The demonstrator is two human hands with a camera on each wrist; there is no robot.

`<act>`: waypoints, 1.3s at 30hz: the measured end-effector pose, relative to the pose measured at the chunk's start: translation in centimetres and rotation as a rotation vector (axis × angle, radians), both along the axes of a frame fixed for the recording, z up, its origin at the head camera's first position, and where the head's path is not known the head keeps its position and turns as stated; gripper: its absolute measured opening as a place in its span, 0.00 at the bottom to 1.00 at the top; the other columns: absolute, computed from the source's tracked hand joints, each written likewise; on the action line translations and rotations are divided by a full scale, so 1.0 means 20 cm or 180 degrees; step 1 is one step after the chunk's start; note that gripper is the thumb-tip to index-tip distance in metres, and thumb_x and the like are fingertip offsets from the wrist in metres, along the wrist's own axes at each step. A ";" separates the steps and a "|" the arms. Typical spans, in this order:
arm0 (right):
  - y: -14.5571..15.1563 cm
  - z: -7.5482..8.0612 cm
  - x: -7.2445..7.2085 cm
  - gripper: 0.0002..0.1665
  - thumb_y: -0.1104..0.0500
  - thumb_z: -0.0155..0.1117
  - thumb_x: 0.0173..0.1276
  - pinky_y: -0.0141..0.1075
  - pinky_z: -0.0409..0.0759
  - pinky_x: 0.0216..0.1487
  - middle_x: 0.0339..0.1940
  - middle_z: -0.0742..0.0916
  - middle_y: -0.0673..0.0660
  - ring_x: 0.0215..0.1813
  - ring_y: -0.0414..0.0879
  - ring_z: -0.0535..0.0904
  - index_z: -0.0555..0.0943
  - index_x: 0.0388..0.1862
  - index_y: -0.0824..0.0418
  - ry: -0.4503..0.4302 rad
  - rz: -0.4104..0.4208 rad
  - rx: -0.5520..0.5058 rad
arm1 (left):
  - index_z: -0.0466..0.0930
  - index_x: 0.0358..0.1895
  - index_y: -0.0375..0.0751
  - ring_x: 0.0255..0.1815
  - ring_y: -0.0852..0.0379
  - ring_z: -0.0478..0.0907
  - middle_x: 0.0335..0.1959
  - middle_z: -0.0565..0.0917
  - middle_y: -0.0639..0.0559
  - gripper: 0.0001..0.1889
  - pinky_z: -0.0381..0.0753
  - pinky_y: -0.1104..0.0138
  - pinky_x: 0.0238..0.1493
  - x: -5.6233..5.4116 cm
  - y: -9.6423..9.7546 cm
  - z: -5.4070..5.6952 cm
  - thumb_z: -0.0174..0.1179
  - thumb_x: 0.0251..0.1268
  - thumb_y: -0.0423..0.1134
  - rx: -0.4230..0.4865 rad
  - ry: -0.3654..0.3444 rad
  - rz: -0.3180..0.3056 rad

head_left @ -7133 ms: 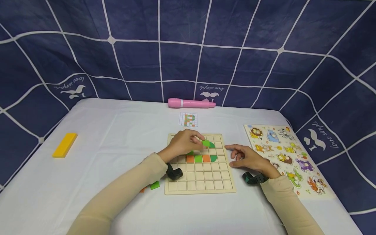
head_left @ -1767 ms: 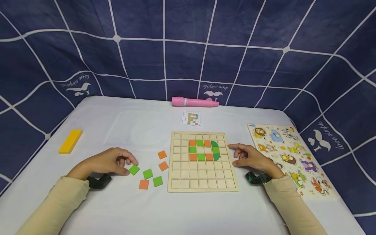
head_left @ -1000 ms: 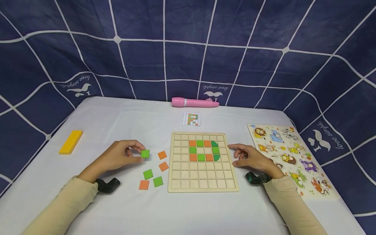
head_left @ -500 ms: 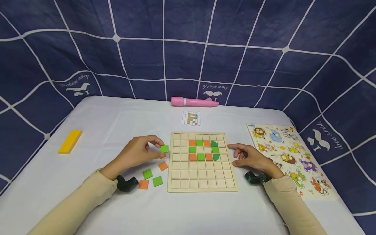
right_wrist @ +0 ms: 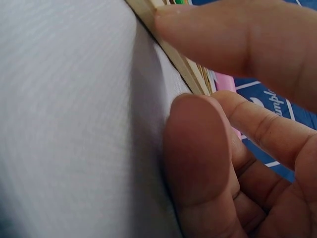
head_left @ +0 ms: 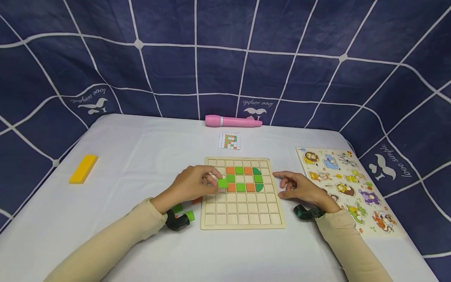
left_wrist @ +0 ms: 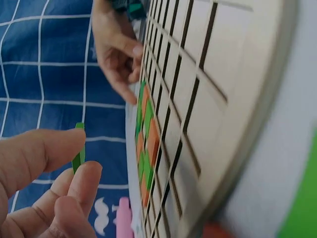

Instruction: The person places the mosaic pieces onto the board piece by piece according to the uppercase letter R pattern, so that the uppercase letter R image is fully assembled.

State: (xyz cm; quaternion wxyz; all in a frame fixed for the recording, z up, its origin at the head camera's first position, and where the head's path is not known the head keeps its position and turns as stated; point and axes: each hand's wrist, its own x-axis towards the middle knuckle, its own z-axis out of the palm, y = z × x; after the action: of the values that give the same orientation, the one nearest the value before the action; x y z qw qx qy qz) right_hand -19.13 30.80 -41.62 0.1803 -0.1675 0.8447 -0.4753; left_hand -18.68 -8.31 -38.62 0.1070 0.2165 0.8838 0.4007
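Note:
My left hand [head_left: 193, 183] pinches a square green tile [head_left: 222, 183] between thumb and fingers, above the left part of the wooden grid board [head_left: 243, 207]. In the left wrist view the held tile [left_wrist: 80, 148] appears edge-on, apart from the board. Orange, light green and dark green tiles lie in the board's cells as a closed ring, with the rounded dark green ones on its right. My right hand [head_left: 299, 188] stays at the board's right edge, thumb and index finger at the rim, other fingers loosely bent. Loose tiles left of the board are partly hidden by my left wrist.
A small pattern card [head_left: 229, 141] and a pink microphone-shaped thing [head_left: 233, 121] lie behind the board. An animal puzzle board [head_left: 347, 192] is at the right, near my right wrist. A yellow block [head_left: 83, 169] lies far left. Blue cloth hangs around the table.
My left hand has picked up a green tile from the table and carried it right, over the board. Earlier, another green tile went into the ring's right side. My right hand has stayed put.

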 end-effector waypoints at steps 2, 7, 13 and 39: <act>0.00 0.00 0.00 0.42 0.71 0.77 0.64 0.29 0.72 0.37 0.41 0.80 0.59 0.35 0.41 0.72 0.71 0.74 0.80 -0.0003 -0.0005 0.0015 | 0.90 0.51 0.48 0.25 0.60 0.79 0.32 0.90 0.64 0.15 0.72 0.65 0.29 0.00 0.04 -0.01 0.79 0.61 0.41 0.0019 -0.0075 0.0018; 0.00 0.00 0.00 0.42 0.72 0.77 0.63 0.29 0.73 0.37 0.41 0.80 0.60 0.35 0.41 0.73 0.71 0.74 0.80 0.0010 0.0003 0.0003 | 0.90 0.51 0.47 0.33 0.62 0.82 0.31 0.89 0.65 0.17 0.76 0.62 0.37 0.00 0.11 -0.02 0.80 0.60 0.42 0.0019 -0.0183 0.0018; 0.00 0.01 -0.01 0.42 0.72 0.77 0.64 0.29 0.73 0.38 0.42 0.80 0.60 0.36 0.41 0.73 0.70 0.74 0.81 0.0043 0.0008 0.0041 | 0.90 0.50 0.47 0.37 0.63 0.83 0.30 0.89 0.66 0.17 0.77 0.60 0.41 -0.01 0.15 -0.03 0.82 0.58 0.44 -0.0057 -0.0226 -0.0043; 0.01 -0.01 -0.01 0.41 0.72 0.76 0.63 0.29 0.73 0.37 0.41 0.80 0.59 0.35 0.40 0.73 0.71 0.72 0.82 0.0073 0.0043 -0.0123 | 0.88 0.39 0.53 0.31 0.63 0.79 0.26 0.83 0.68 0.14 0.73 0.54 0.42 -0.01 0.20 -0.05 0.84 0.52 0.40 -0.0718 -0.0159 -0.0220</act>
State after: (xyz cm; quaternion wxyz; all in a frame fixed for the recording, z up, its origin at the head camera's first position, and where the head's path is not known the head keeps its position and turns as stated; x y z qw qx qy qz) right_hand -19.29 31.00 -41.83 0.1705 -0.1821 0.8362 -0.4884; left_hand -18.98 -4.22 -39.62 0.1665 0.2234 0.9123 0.3001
